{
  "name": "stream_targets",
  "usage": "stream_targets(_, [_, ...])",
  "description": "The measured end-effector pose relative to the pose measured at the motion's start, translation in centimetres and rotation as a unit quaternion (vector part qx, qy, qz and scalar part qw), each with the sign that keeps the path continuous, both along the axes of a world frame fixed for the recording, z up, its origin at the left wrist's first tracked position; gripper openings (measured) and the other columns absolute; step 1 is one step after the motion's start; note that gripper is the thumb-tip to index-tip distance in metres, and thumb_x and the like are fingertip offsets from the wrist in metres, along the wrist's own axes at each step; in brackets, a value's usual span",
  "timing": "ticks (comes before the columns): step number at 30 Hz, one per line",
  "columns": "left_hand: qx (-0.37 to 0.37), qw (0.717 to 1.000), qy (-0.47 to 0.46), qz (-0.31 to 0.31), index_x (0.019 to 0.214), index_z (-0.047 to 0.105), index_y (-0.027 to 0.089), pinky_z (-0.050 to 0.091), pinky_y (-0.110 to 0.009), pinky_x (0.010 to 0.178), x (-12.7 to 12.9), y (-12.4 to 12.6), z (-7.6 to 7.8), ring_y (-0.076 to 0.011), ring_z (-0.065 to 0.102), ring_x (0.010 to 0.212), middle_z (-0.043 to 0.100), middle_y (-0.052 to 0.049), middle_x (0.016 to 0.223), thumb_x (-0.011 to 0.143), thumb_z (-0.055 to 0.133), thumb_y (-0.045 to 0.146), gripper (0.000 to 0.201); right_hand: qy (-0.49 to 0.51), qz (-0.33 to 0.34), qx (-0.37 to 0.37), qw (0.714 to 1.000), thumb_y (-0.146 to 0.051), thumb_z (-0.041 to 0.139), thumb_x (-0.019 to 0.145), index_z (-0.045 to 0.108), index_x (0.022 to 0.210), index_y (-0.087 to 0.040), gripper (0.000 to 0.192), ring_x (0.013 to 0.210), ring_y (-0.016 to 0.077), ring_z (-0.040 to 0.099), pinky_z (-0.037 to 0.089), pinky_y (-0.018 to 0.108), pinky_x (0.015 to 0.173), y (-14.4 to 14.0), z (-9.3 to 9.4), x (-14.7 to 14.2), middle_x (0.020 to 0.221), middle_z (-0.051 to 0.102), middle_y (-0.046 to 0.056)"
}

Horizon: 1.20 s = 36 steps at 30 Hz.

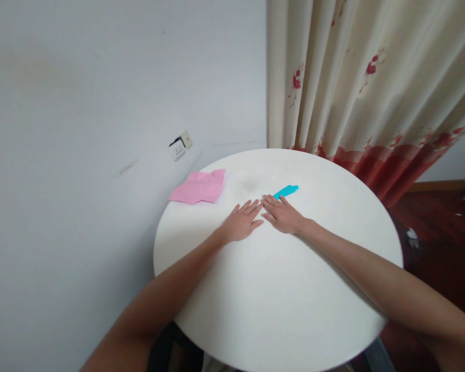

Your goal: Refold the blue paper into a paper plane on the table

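Note:
My left hand (242, 222) lies flat on the white round table (271, 299), palm down, fingers stretched out. My right hand (282, 214) rests flat beside it, fingers extended, and the fingertips of both hands come together near the middle of the table. A narrow bright blue piece (287, 191), perhaps a utility knife, lies just beyond my right hand, its near end hidden by the fingers. Neither hand grasps anything that I can see. To the left of my left hand, a creased pink sheet (199, 187) lies near the table's edge with something pale under it.
A pale wall (101, 103) with a socket (177, 150) borders the table on the left. A cream and red curtain (333, 93) hangs behind it to the right. Dark reddish floor (430, 217) shows at the right, with small white scraps on it.

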State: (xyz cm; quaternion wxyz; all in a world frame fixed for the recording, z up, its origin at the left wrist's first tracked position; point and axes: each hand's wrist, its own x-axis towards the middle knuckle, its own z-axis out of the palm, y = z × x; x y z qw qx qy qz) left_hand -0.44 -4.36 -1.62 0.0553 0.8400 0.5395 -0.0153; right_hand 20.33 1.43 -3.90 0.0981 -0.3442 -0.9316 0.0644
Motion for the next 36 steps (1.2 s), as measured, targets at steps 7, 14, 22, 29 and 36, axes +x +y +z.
stream_targets(7, [-0.004,1.000,-0.001,-0.001,0.161,0.017,0.027,0.019,-0.058,0.121,0.1,0.0,0.2,-0.0297,0.013,0.155,0.014,-0.007,0.168,0.106,0.027,0.050,0.061,-0.013,-0.050,-0.014,0.999,-0.058,0.013,0.103,0.028,0.159,-0.010,0.075,0.154,0.0292,0.019,0.016,0.055,0.123,0.6,0.4,0.7,0.165,0.023,0.016])
stream_targets(14, [-0.008,1.000,0.008,0.001,0.161,0.020,0.024,0.020,-0.056,0.120,0.2,-0.2,0.4,-0.0319,0.015,0.155,0.014,-0.008,0.168,0.106,0.030,0.046,0.059,-0.026,-0.165,-0.028,0.985,-0.053,0.019,0.104,0.025,0.159,-0.009,0.070,0.154,0.0280,0.017,0.015,0.055,0.122,2.3,0.1,2.2,0.166,0.021,0.015])
stream_targets(22, [-0.011,1.000,-0.001,0.001,0.161,0.021,0.023,0.018,-0.056,0.121,-0.1,-0.2,0.1,-0.0327,0.015,0.155,0.013,-0.009,0.168,0.106,0.031,0.046,0.060,-0.024,-0.285,-0.058,0.956,-0.049,0.022,0.105,0.025,0.157,-0.006,0.068,0.154,0.0299,0.015,0.014,0.056,0.122,4.4,0.2,4.3,0.166,0.019,0.019])
stream_targets(29, [0.009,1.000,-0.025,0.000,0.159,0.027,0.025,0.020,-0.054,0.120,-0.2,-0.3,-0.1,-0.0327,0.019,0.154,0.022,-0.010,0.167,0.105,0.036,0.045,0.057,0.042,-0.340,-0.022,0.939,-0.037,0.029,0.104,0.035,0.148,0.003,0.060,0.145,0.0345,0.036,0.031,0.048,0.115,3.7,1.1,4.6,0.155,0.039,0.028])
stream_targets(36, [0.126,0.988,-0.090,0.018,0.148,0.046,0.015,0.041,-0.039,0.107,0.2,0.5,-0.5,-0.0272,0.056,0.122,0.061,-0.014,0.132,0.098,0.054,0.033,0.053,0.095,-0.364,-0.022,0.926,-0.018,0.038,0.093,0.073,0.104,-0.017,0.036,0.104,0.0297,0.068,0.048,0.034,0.084,2.4,4.2,3.8,0.109,0.074,0.015])
